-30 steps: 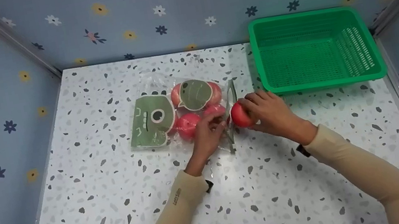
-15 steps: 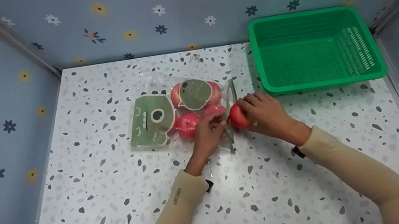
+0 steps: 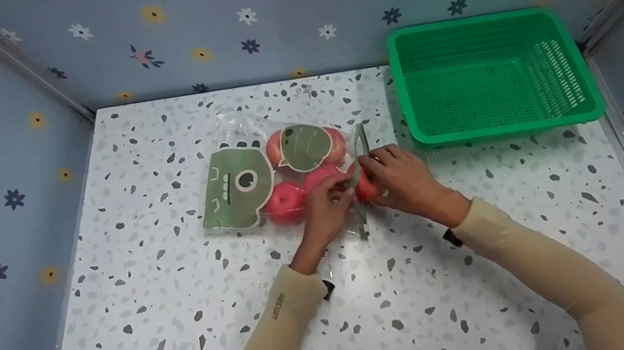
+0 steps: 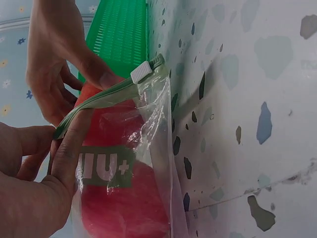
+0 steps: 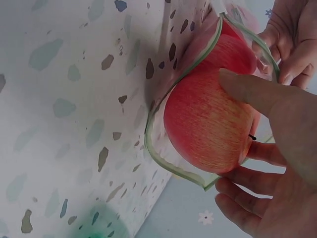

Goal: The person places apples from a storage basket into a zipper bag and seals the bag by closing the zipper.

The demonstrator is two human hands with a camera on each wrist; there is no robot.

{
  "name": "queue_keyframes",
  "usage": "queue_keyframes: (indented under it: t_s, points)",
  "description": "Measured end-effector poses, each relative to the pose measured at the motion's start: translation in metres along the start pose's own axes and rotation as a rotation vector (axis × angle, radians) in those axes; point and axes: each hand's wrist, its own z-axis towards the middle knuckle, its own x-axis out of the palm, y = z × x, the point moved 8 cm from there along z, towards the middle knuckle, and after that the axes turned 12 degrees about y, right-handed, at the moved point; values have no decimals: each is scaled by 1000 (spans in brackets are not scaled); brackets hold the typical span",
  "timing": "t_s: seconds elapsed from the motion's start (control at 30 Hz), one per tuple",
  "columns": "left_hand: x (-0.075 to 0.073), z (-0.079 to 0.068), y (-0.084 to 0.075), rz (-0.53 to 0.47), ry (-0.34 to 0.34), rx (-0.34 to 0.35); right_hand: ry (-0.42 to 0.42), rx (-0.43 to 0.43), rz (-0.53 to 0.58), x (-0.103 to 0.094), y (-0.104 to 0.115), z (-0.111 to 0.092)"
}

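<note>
A clear zip bag (image 3: 238,190) with green monster print lies on the speckled table, its mouth facing right. Inside it are several red apples (image 3: 286,203). My left hand (image 3: 322,214) pinches the green zip edge (image 4: 106,96) of the bag between thumb and fingers. A white slider (image 4: 141,73) sits near one end of that edge. With thumb and fingers, my right hand (image 3: 408,181) holds a red-yellow apple (image 5: 208,121) in the mouth of the bag. The zip edge loops round this apple, and another red apple (image 5: 230,54) is just beyond it.
A green plastic basket (image 3: 507,129) stands at the back right of the table (image 3: 184,323), with nothing seen in it. Flower-patterned walls (image 3: 285,14) enclose the table at the back and both sides.
My right hand has moved left, carrying the apple from outside the bag into its mouth. The near apples inside have shifted left. My left hand has stayed at the edge.
</note>
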Motion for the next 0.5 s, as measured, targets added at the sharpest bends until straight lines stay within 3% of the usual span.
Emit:
queue_keyframes:
  t_s: [0.27, 0.5]
  points:
    - [0, -1, -3, 2, -1, 16, -5, 43, 84, 12, -2, 3]
    - [1, 0, -1, -66, 8, 7, -6, 77, 141, 22, -5, 1]
